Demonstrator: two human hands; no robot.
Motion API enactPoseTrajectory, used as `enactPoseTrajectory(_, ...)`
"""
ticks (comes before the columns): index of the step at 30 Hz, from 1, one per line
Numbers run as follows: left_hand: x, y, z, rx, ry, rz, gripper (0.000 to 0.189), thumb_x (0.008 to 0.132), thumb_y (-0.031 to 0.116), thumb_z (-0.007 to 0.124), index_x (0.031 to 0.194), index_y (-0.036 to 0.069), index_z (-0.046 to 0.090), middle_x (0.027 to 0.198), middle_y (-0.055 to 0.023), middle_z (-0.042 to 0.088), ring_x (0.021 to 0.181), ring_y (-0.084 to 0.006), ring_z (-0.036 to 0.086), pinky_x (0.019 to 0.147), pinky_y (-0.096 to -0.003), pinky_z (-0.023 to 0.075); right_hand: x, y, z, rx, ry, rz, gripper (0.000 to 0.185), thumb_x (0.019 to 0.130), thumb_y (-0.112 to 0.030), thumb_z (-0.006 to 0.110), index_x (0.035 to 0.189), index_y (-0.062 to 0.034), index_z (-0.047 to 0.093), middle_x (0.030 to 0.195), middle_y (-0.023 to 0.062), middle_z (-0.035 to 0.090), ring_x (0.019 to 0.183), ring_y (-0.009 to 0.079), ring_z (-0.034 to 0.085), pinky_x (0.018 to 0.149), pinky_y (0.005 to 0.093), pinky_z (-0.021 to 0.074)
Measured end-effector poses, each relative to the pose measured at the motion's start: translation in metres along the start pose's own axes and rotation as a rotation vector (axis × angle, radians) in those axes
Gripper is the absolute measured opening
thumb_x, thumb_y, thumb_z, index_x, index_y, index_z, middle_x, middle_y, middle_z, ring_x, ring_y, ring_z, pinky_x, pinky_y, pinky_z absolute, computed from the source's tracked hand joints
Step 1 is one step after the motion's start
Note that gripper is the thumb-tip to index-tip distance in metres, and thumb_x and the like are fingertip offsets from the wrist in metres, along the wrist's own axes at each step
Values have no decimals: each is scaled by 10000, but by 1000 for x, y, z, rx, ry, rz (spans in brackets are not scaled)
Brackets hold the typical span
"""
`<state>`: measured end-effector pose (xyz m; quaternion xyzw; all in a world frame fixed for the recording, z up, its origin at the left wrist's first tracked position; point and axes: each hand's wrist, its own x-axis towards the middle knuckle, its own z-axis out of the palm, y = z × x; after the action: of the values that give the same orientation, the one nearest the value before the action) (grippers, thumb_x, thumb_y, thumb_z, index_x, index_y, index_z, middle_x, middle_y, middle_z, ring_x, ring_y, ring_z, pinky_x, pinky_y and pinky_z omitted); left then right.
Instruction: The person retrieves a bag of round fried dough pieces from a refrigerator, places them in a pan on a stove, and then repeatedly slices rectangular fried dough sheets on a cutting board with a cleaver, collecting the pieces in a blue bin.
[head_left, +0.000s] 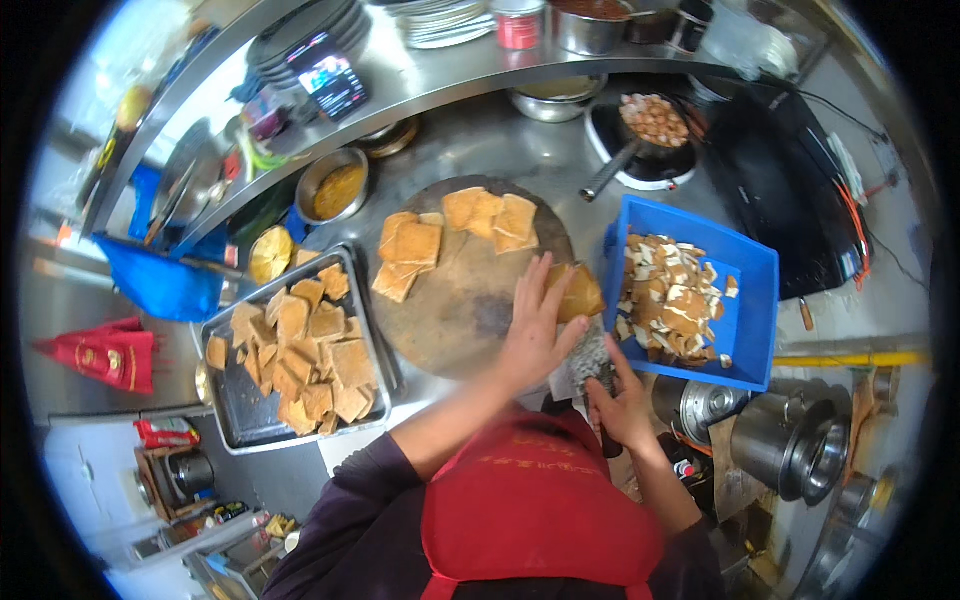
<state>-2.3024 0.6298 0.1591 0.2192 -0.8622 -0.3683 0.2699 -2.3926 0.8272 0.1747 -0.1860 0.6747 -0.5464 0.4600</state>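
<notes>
My left hand (531, 334) lies with fingers spread at the right edge of the round chopping block (465, 322). Its fingertips touch a stack of brown slabs (576, 292), possibly tofu. My right hand (621, 405) grips the handle of a cleaver (586, 356), whose wide blade is speckled with residue and sits just below the stack. Other browned slabs (411, 244) lie on the block's left side, and more slabs (495, 216) overlap at its far edge. To the right, a blue plastic bin (750, 300) holds cut pieces (675, 296) with white insides.
A metal tray (247, 431) of slabs stands left of the block. Behind are a metal bowl (352, 163) of yellowish food and a frying pan (637, 142) on a round cooktop. A steel shelf (442, 82) overhead carries plates and a lit phone (328, 79).
</notes>
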Motion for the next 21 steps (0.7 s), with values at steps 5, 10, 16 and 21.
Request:
enactPoseTrajectory(5,55,-54,-8,267,52,-18,516,955,271,782,1395,42,641,1536,-260,485,1404,-451,471,1173,-554,387,-22,-36,-56,583,182,219,729,1101,-48,573,1737,-203,254,708,41,551,502,129,500,418,290,422)
enactPoseTrajectory(10,81,-116,-8,579,-6,-121,532,884,376,851,1256,35,682,1363,-244,564,1266,-422,540,1071,-521,444,-47,-30,-64,585,6,233,729,1107,-50,547,1745,-194,226,722,52,542,518,145,504,445,310,443)
enactPoseTrajectory(16,103,-133,4,732,54,-106,505,821,393,893,1114,41,679,1157,-206,572,1103,-408,563,936,-523,482,-46,-19,-43,495,-45,222,752,1092,-2,535,1748,-165,206,721,58,547,538,149,517,470,323,455)
enactPoseTrajectory(21,103,-148,-2,604,22,-147,471,862,328,848,1182,39,660,1158,-223,584,1130,-420,578,976,-519,493,-37,-16,-34,482,-27,264,763,1087,25,541,1746,-199,226,725,68,569,509,156,516,457,323,457)
